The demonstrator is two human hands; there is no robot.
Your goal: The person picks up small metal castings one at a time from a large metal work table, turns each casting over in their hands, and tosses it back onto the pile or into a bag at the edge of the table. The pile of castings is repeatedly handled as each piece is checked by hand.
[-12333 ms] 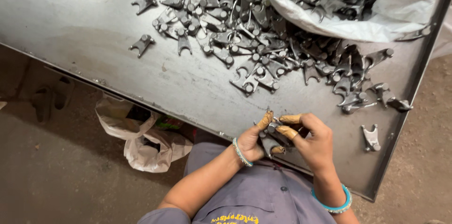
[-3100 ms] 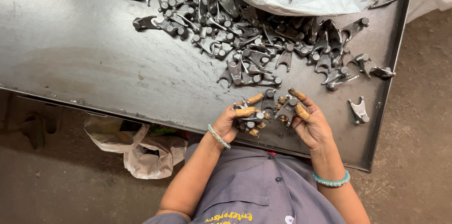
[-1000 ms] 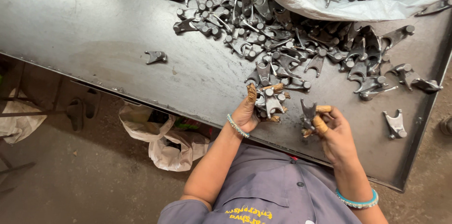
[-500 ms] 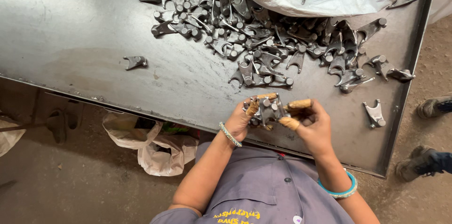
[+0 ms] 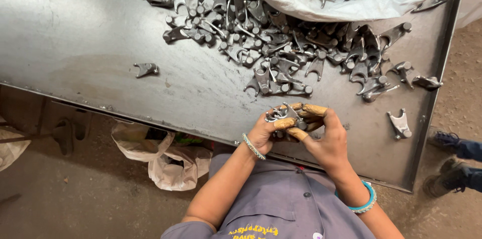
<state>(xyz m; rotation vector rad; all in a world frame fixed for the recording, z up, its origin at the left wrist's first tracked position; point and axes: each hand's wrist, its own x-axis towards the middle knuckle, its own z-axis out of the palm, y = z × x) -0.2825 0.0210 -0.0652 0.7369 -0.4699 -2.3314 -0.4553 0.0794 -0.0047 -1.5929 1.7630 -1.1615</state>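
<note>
Over the near edge of a grey metal table (image 5: 75, 43), my left hand (image 5: 266, 131) and my right hand (image 5: 326, 136) are pressed together around a small bunch of grey forked metal parts (image 5: 281, 114). Fingertips on both hands wear yellowish tape. A big heap of the same forked parts (image 5: 261, 33) lies just beyond my hands. A white sack (image 5: 351, 3) at the table's far right spills more of them.
One single part (image 5: 145, 69) lies alone to the left, another (image 5: 400, 123) near the right edge. A raised rim runs along the table's right side. Plastic bags (image 5: 160, 161) sit on the floor under the table. Another person's shoes (image 5: 452, 158) stand at the right.
My hands have come together on the bunch of parts; a second ago they were apart, the right holding one piece.
</note>
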